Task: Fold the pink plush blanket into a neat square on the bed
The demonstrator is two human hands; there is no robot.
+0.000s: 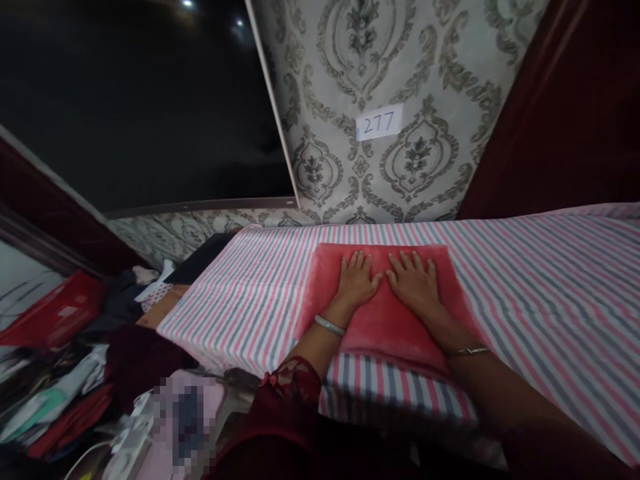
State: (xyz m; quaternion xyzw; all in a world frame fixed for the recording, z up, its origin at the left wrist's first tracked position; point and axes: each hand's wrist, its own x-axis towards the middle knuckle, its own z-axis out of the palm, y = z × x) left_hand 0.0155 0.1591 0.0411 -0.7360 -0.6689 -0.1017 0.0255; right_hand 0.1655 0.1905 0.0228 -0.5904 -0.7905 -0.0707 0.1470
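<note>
A folded red plush cloth point(385, 327) lies flat on a striped tablecloth point(250, 287) in pink, grey and white. Both hands rest palm down on the red cloth, side by side near its far edge. My left hand point(356, 280) has its fingers stretched out, with the thumb pointing towards the other hand. Fingers spread, my right hand point(415, 283) presses flat just to the right of it. The thumbs are close but apart. Neither hand grips anything; the palms hide part of the cloth beneath them.
A large dark screen point(150, 100) hangs at the upper left. Patterned wallpaper with a paper label point(380, 123) reading 277 rises behind the table. Piled clothes point(145, 360) and a red container point(55, 310) are at the left. A blurred-out pinkish object point(185, 420) lies below.
</note>
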